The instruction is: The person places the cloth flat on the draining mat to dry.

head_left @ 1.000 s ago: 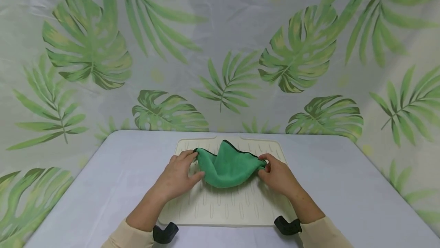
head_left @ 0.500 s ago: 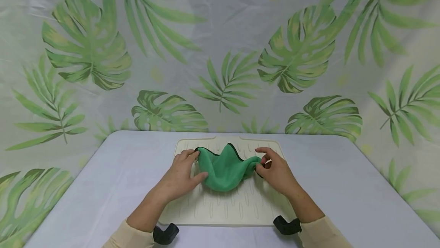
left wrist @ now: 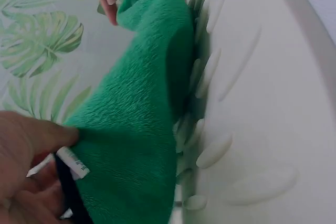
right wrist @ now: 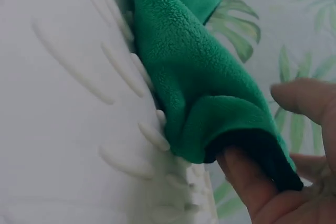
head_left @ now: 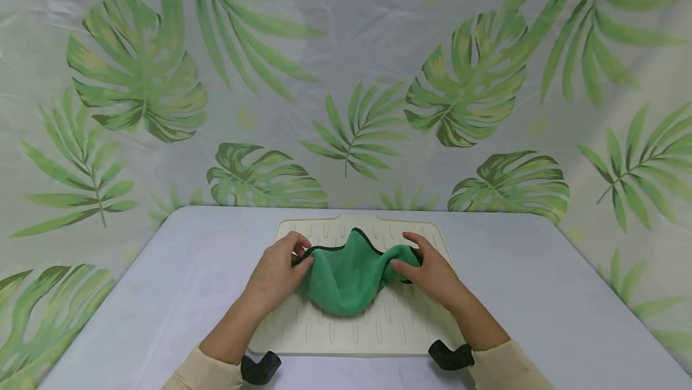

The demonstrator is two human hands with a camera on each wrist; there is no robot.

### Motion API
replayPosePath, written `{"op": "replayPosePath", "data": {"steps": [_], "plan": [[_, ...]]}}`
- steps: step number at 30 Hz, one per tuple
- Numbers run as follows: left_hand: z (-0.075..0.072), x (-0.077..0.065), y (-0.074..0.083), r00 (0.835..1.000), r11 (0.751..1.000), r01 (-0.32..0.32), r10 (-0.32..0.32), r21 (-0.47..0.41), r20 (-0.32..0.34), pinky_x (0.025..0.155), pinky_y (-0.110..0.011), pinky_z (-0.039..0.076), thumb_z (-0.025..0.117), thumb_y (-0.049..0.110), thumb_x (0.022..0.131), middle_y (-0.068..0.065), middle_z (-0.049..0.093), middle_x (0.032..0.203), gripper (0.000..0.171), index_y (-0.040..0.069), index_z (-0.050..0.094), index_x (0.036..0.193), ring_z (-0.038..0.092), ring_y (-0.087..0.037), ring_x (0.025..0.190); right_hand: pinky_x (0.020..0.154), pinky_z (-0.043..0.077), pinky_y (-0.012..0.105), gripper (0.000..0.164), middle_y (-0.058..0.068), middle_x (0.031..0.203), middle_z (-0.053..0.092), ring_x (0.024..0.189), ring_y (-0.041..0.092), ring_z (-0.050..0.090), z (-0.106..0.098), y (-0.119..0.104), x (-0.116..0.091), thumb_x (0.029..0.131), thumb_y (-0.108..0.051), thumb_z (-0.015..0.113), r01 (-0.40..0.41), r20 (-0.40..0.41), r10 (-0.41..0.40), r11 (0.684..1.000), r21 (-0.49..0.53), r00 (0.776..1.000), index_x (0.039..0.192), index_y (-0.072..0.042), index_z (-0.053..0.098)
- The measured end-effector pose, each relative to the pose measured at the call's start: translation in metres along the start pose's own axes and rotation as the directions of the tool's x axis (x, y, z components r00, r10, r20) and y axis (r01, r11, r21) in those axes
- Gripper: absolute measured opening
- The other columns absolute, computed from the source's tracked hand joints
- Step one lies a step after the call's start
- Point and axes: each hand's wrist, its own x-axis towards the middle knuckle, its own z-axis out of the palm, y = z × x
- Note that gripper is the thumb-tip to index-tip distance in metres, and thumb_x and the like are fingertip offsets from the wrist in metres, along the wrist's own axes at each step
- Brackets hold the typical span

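Observation:
A green, plush cleaning cloth (head_left: 346,282) with a dark hem hangs bunched between the two hands, its middle sagging close over a cream ribbed mat (head_left: 357,339). My left hand (head_left: 276,273) pinches its left end at the hem. A small white tag (left wrist: 73,162) shows beside that thumb in the left wrist view. At the other end my right hand (head_left: 435,270) holds the hem between thumb and fingers, with the index finger stretched out above the fabric. One digit of the right hand (right wrist: 310,156) is tucked under the dark hem in the right wrist view.
The mat lies on a table covered with white cloth (head_left: 530,294). A leaf-patterned curtain (head_left: 367,47) stands behind the table. Black angled pieces sit at the left cuff (head_left: 261,368) and the right cuff (head_left: 452,355).
The left hand has shifted its hold from a spread grasp to a pinch at the hem. The right fingers have regripped the right end. The cloth's sagging middle has come lower and nearer.

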Motion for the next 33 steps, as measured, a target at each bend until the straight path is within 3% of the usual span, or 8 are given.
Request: {"op": "replayPosePath", "data": {"steps": [4, 8, 13, 16, 19, 26, 30, 33], "plan": [[-0.002, -0.001, -0.001, 0.991, 0.999, 0.036, -0.04, 0.035, 0.127, 0.083, -0.042, 0.057, 0.078, 0.018, 0.091, -0.01, 0.07, 0.113, 0.058, 0.011, 0.051, 0.143, 0.069, -0.025, 0.101, 0.093, 0.052, 0.046, 0.076, 0.022, 0.156, 0.045, 0.129, 0.034, 0.055, 0.0, -0.001, -0.003, 0.093, -0.038, 0.075, 0.018, 0.073, -0.015, 0.999, -0.052, 0.997, 0.157, -0.023, 0.037], [-0.005, -0.003, -0.003, 0.976, 0.992, 0.08, -0.099, 0.1, 0.196, 0.094, -0.051, 0.056, 0.081, 0.025, 0.088, -0.021, 0.068, 0.129, 0.077, 0.009, 0.042, 0.153, 0.068, -0.034, 0.116, 0.092, 0.051, 0.046, 0.073, 0.021, 0.155, 0.046, 0.127, 0.034, 0.054, -0.002, -0.001, -0.004, 0.09, -0.029, 0.079, 0.063, 0.138, -0.05, 0.994, -0.095, 0.989, 0.154, -0.022, 0.043], [-0.007, -0.003, -0.006, 0.975, 0.982, 0.069, -0.104, 0.174, 0.197, 0.092, -0.05, 0.056, 0.081, 0.024, 0.088, -0.016, 0.073, 0.122, 0.051, 0.007, 0.063, 0.132, 0.069, -0.032, 0.112, 0.071, 0.047, 0.035, 0.072, 0.014, 0.119, 0.061, 0.088, 0.022, 0.055, -0.002, 0.0, -0.004, 0.091, -0.013, 0.071, 0.079, 0.166, -0.062, 0.992, -0.1, 0.984, 0.155, -0.028, 0.042], [-0.008, -0.002, -0.008, 0.982, 0.983, 0.054, -0.084, 0.177, 0.17, 0.082, -0.044, 0.057, 0.079, 0.021, 0.09, -0.01, 0.076, 0.108, 0.027, 0.01, 0.07, 0.113, 0.07, -0.023, 0.096, 0.055, 0.038, 0.028, 0.075, 0.007, 0.09, 0.053, 0.06, 0.015, 0.04, -0.002, 0.001, -0.003, 0.092, -0.005, 0.062, 0.081, 0.128, -0.07, 0.993, -0.083, 0.989, 0.157, -0.033, 0.036], [-0.01, -0.002, -0.01, 0.989, 0.984, 0.053, -0.075, 0.168, 0.128, 0.076, -0.041, 0.055, 0.076, 0.019, 0.093, -0.009, 0.075, 0.105, 0.022, 0.011, 0.069, 0.112, 0.069, -0.021, 0.09, 0.049, 0.035, 0.027, 0.076, 0.008, 0.086, 0.054, 0.05, 0.012, 0.032, -0.002, 0.002, -0.002, 0.095, -0.004, 0.056, 0.087, 0.066, -0.082, 0.993, -0.075, 0.994, 0.159, -0.034, 0.029], [-0.015, 0.002, -0.013, 0.997, 0.983, 0.081, -0.082, 0.168, -0.001, 0.085, -0.048, 0.057, 0.068, 0.015, 0.097, -0.015, 0.072, 0.118, 0.027, 0.006, 0.065, 0.123, 0.07, -0.03, 0.106, 0.058, 0.052, 0.033, 0.072, 0.023, 0.136, 0.056, 0.063, 0.016, 0.054, -0.007, 0.0, -0.001, 0.101, -0.009, 0.056, 0.079, -0.087, -0.078, 0.997, 0.008, 0.993, 0.162, -0.03, 0.024], [-0.016, 0.004, -0.015, 0.995, 0.979, 0.097, -0.09, 0.179, -0.047, 0.083, -0.047, 0.057, 0.069, 0.016, 0.097, -0.014, 0.072, 0.112, 0.028, 0.007, 0.066, 0.123, 0.069, -0.03, 0.101, 0.068, 0.053, 0.032, 0.074, 0.025, 0.139, 0.052, 0.083, 0.025, 0.064, -0.011, 0.001, 0.0, 0.102, -0.016, 0.061, 0.063, -0.162, -0.058, 0.998, 0.027, 0.985, 0.163, -0.024, 0.021], [-0.017, 0.004, -0.017, 0.993, 0.971, 0.114, -0.107, 0.209, -0.046, 0.077, -0.045, 0.056, 0.073, 0.019, 0.095, -0.013, 0.07, 0.107, 0.032, 0.006, 0.066, 0.123, 0.068, -0.029, 0.093, 0.072, 0.052, 0.033, 0.077, 0.026, 0.136, 0.054, 0.096, 0.03, 0.066, -0.012, 0.003, 0.001, 0.101, -0.02, 0.064, 0.032, -0.147, -0.03, 0.999, 0.007, 0.989, 0.163, -0.022, 0.02]]}}
